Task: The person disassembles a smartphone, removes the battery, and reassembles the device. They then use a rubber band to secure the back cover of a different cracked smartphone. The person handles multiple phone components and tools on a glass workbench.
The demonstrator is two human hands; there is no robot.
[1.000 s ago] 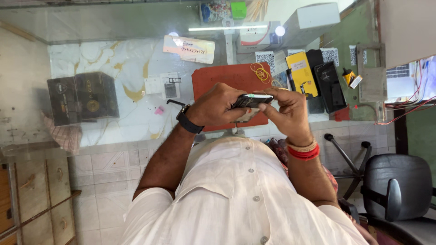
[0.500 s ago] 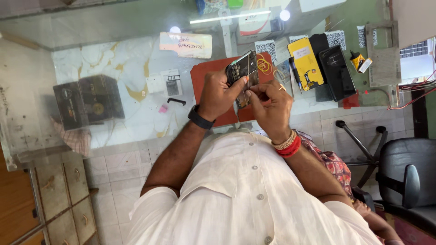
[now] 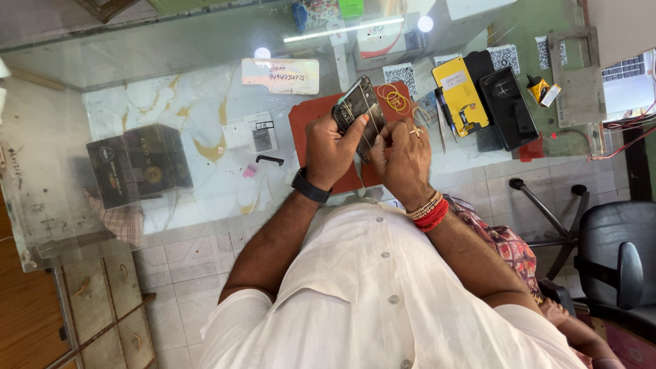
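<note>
My left hand point(image 3: 329, 149), with a black watch on its wrist, grips an opened dark phone point(image 3: 357, 106) whose inner parts show. It holds the phone tilted above a red work mat point(image 3: 309, 121) on the glass counter. My right hand point(image 3: 403, 156), with a ring and red bangles at the wrist, has its fingers pinched against the phone's lower right edge. What the fingertips hold is hidden. Yellow rubber bands point(image 3: 395, 100) lie on the mat just behind the phone.
A yellow phone case point(image 3: 460, 92), a black phone point(image 3: 508, 107) and a slim tool point(image 3: 444, 116) lie to the right. A black box point(image 3: 140, 165) stands at the left and a paper label point(image 3: 281, 74) behind. A black office chair point(image 3: 615, 254) is on the tiled floor at the right.
The phone has turned from lying flat between both hands to standing on edge in my left hand. My right hand has moved to its lower edge.
</note>
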